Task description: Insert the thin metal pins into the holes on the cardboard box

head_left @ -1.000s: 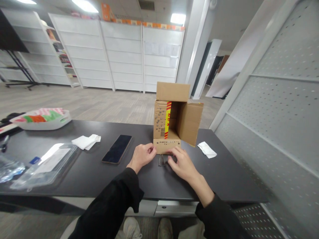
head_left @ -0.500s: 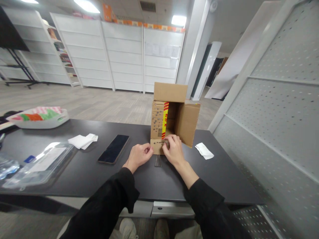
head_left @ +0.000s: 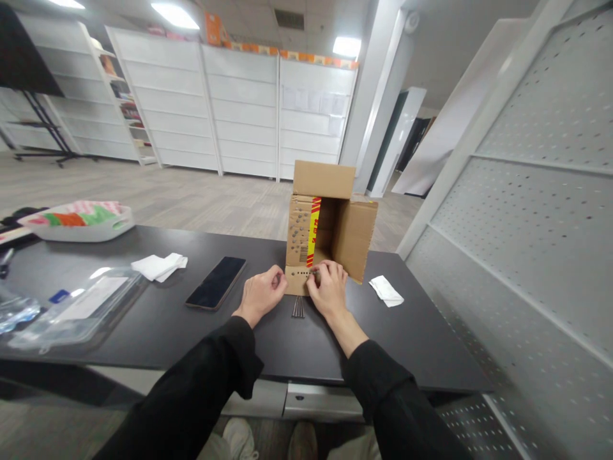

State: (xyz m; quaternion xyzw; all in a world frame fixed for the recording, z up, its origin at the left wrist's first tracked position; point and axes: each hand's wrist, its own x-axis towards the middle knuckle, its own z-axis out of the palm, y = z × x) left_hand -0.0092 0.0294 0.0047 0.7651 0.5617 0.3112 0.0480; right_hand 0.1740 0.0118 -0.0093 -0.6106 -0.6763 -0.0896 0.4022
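Observation:
A cardboard box [head_left: 343, 239] lies open towards me on the dark table, its flaps spread. Grey screw or nail heads dot its left flap [head_left: 297, 239], which has yellow-and-red tape along one edge. A row of dark holes runs across the lower flap [head_left: 295, 285]. My left hand [head_left: 261, 294] is closed, fingertips at that flap's left edge; what they hold is hidden. With bent fingers pinched together, my right hand [head_left: 329, 287] is at the right end of the holes; the small thing in its fingertips is unclear. Several thin metal screws or nails [head_left: 297, 308] lie just below the flap.
Left of the box are a phone [head_left: 215, 283], folded white tissue [head_left: 160, 266], a clear plastic case [head_left: 90, 310] and a white basket [head_left: 79, 230] with coloured cloth. Another tissue [head_left: 385, 291] lies to the right, near a perforated grey panel [head_left: 536, 223].
The camera view has shifted slightly. My right fingertips have moved a little at the row of holes. My left hand stays by the flap's left edge.

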